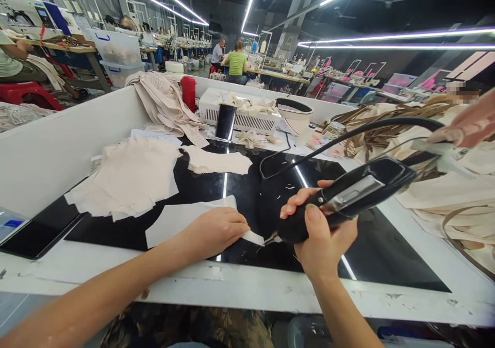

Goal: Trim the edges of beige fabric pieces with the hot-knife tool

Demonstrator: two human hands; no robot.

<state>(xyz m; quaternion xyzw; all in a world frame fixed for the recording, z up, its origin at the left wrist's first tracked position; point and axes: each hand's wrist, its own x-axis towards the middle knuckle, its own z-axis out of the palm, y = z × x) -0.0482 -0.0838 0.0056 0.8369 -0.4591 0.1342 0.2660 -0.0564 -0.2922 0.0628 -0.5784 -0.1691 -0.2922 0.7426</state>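
Note:
My right hand [323, 229] is wrapped round a black handheld tool [359, 191] with a silver lever and a cable. The tool's thin metal tip meets the narrow end of a pale fabric piece [170, 221]. Pressed down on that piece is my left hand [220, 229], its fingers together near the tip. What it may pinch is hidden. Beneath lies a black glossy sheet [386, 255]. A stack of cream fabric pieces [127, 175] rests to the left, and a smaller cream piece [218, 161] lies farther back.
Another person's hand [469, 121] is at the right, near the cable. Cream and brown fabric [448, 198] is heaped there. Behind are a white vented box [240, 116], a red cup [188, 93] and a phone [225, 122]. A dark tablet-like slab [38, 227] lies left.

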